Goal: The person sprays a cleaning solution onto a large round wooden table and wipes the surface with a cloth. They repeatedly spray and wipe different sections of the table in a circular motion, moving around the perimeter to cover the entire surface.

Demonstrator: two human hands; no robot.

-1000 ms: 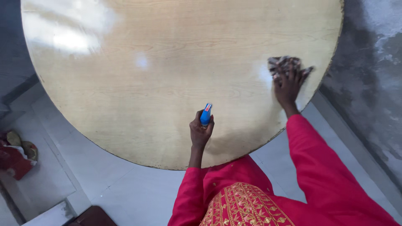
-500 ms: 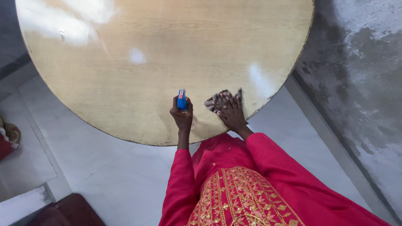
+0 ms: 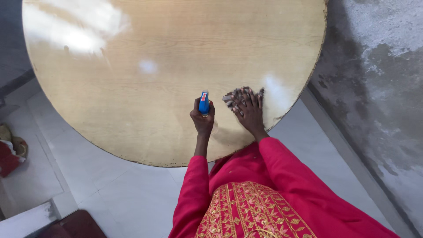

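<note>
The left hand (image 3: 202, 119) was clenched around a spray bottle (image 3: 204, 102), of which only the blue top showed above the fingers; it stood upright over the near part of the round wooden bench (image 3: 132, 88). Just to its right, the right hand (image 3: 250, 110) lay flat with fingers spread, pressing a dark patterned cloth (image 3: 235, 94) onto the bench top, close to the near right edge. The cloth showed mostly beyond the fingertips, bunched under the palm. The two hands were near each other but apart. Both arms wore bright red sleeves (image 3: 282, 176), and a red garment with gold embroidery (image 3: 251, 211) filled the near foreground. A pale tiled floor (image 3: 123, 194) lay under the bench, with a rough grey wall (image 3: 379, 79) at the right and a red bundle (image 3: 9, 158) at the far left on the floor.
</note>
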